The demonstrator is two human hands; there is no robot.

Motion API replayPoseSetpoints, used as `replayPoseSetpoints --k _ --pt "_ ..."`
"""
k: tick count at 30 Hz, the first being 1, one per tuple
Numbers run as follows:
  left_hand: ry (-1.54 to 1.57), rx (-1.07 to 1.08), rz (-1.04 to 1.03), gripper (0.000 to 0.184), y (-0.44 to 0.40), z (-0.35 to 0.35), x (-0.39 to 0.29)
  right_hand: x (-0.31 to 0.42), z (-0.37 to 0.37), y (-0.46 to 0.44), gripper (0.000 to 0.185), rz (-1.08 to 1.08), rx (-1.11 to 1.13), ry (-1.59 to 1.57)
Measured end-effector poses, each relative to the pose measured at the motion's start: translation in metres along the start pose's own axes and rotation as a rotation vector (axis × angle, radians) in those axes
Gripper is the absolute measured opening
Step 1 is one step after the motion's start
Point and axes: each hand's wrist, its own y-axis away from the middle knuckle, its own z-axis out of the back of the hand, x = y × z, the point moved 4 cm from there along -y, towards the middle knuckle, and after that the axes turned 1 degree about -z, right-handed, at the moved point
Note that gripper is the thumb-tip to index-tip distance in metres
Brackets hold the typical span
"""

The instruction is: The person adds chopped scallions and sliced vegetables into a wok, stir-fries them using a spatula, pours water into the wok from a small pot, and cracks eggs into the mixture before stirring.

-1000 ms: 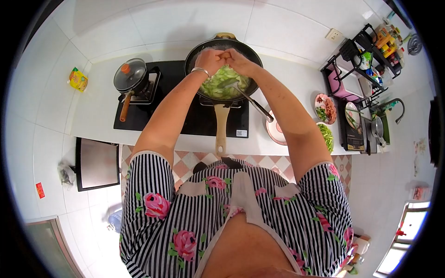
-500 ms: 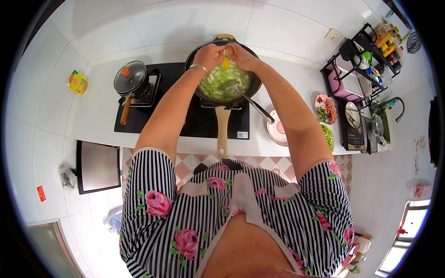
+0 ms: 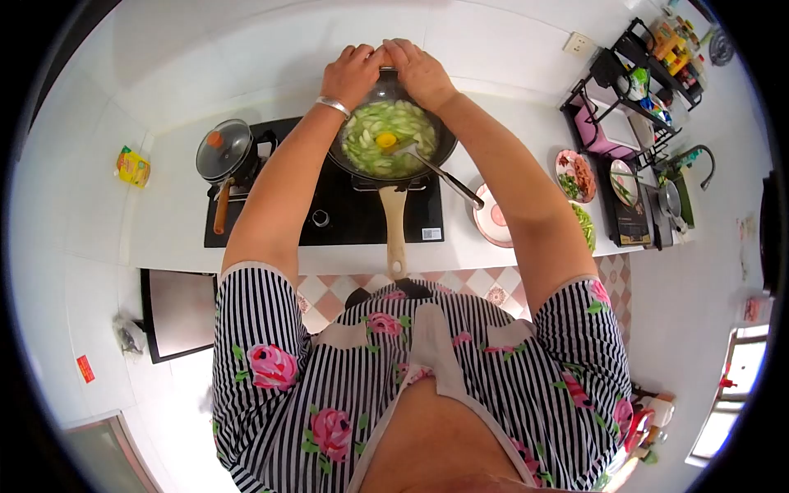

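Observation:
My left hand [image 3: 353, 76] and my right hand [image 3: 420, 72] meet at the fingertips above the far rim of a black wok [image 3: 451, 148]. Both have curled fingers, and whatever lies between them is hidden; eggshell cannot be made out. Pale green vegetable slices [image 3: 370, 123] in liquid fill the wok, with a yellow egg yolk [image 3: 386, 140] on top near the middle. A ladle [image 3: 448, 181] rests in the wok, its dark handle leaning over the right rim. The wok's beige handle [image 3: 395, 230] points towards my body.
A lidded pot [image 3: 225, 152] stands on the left burner of the black hob [image 3: 345, 228]. Right of the wok are a pink-and-white plate [image 3: 493, 220], a plate of meat [image 3: 583, 177], cut green vegetables [image 3: 584, 226] and a black rack [image 3: 608, 74].
The yolk has dropped from between my hands into the wok. Both hands have risen towards the wok's far rim, and their fingertips have come together.

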Motion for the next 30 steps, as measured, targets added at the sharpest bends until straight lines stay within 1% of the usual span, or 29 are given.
replayPoseSetpoints --k 5,6,8,9,11,12,13,14,15,16,17,18,19,20,21,22,23,24,25,26,27,29,30 --pt "0.002 0.126 -0.047 0.028 0.021 -0.015 -0.015 0.002 -0.027 0.029 0.049 -0.047 0.022 0.060" --pt "0.023 0.111 -0.059 0.026 0.028 -0.019 -0.016 0.005 -0.031 0.035 0.049 -0.058 0.028 0.062" --pt "0.086 0.148 -0.062 0.024 0.034 -0.021 -0.023 0.008 -0.039 0.047 0.048 -0.069 0.016 0.106" --pt "0.120 0.165 -0.068 0.023 0.038 -0.021 -0.028 0.010 -0.037 0.051 0.049 -0.105 0.055 0.059" --pt "0.230 0.145 -0.007 0.025 0.046 -0.021 -0.029 0.021 -0.030 0.060 0.050 -0.195 0.129 -0.028" --pt "0.296 0.136 0.011 0.026 0.046 -0.021 -0.033 0.024 -0.029 0.066 0.051 -0.228 0.120 -0.071" --pt "0.361 0.221 0.130 0.028 0.045 -0.021 -0.037 0.024 -0.029 0.072 0.052 -0.270 0.106 -0.107" --pt "0.429 0.313 0.239 0.030 0.045 -0.023 -0.040 0.023 -0.033 0.078 0.052 -0.321 0.040 -0.288" --pt "0.661 0.216 0.346 0.030 0.052 -0.043 -0.035 0.021 -0.036 0.083 0.053 -0.370 -0.038 -0.465" --pt "0.884 0.379 0.636 0.032 0.063 -0.071 -0.026 0.022 -0.032 0.084 0.048 -0.642 0.086 -0.670" --pt "1.043 0.501 0.849 0.034 0.055 -0.051 -0.040 0.018 -0.047 0.086 0.046 -0.560 0.024 -0.685" --pt "1.212 0.516 0.898 0.036 0.056 -0.053 -0.042 0.013 -0.051 0.087 0.045 -0.719 -0.062 -0.878" --pt "1.205 0.513 0.949 0.036 0.052 -0.054 -0.041 0.012 -0.034 0.086 0.046 -0.759 -0.046 -1.172" --pt "1.246 0.504 1.029 0.037 0.040 -0.030 -0.055 0.012 -0.015 0.086 0.046 -0.798 -0.105 -1.298" --pt "1.353 0.523 1.006 0.038 0.036 -0.020 -0.060 0.015 -0.001 0.088 0.046 -0.826 -0.172 -1.424" --pt "1.409 0.539 1.058 0.038 0.028 -0.006 -0.074 0.011 0.011 0.092 0.047 -0.763 -0.239 -1.439" --pt "1.421 0.569 0.999 0.038 0.023 -0.003 -0.080 0.008 0.021 0.097 0.048 -0.697 -0.299 -1.450" --pt "1.343 0.558 0.940 0.039 0.020 0.007 -0.068 0.017 0.014 0.085 0.043 -0.697 -0.310 -1.486" --pt "1.297 0.543 0.851 0.038 0.009 0.024 -0.079 0.017 0.033 0.090 0.041 -0.763 -0.291 -1.597" --pt "1.208 0.583 0.749 0.037 0.001 0.027 -0.086 0.017 0.053 0.096 0.039 -0.837 -0.278 -1.706" --pt "1.118 0.628 0.624 0.037 -0.001 0.025 -0.090 0.024 0.081 0.106 0.042 -0.989 -0.220 -1.888" --pt "0.945 0.691 0.364 0.037 -0.012 0.014 -0.107 0.017 0.073 0.128 0.038 -1.041 -0.330 -1.839" --pt "0.927 0.738 0.256 0.038 -0.021 0.028 -0.135 0.017 0.087 0.144 0.036 -1.088 -0.416 -1.819"
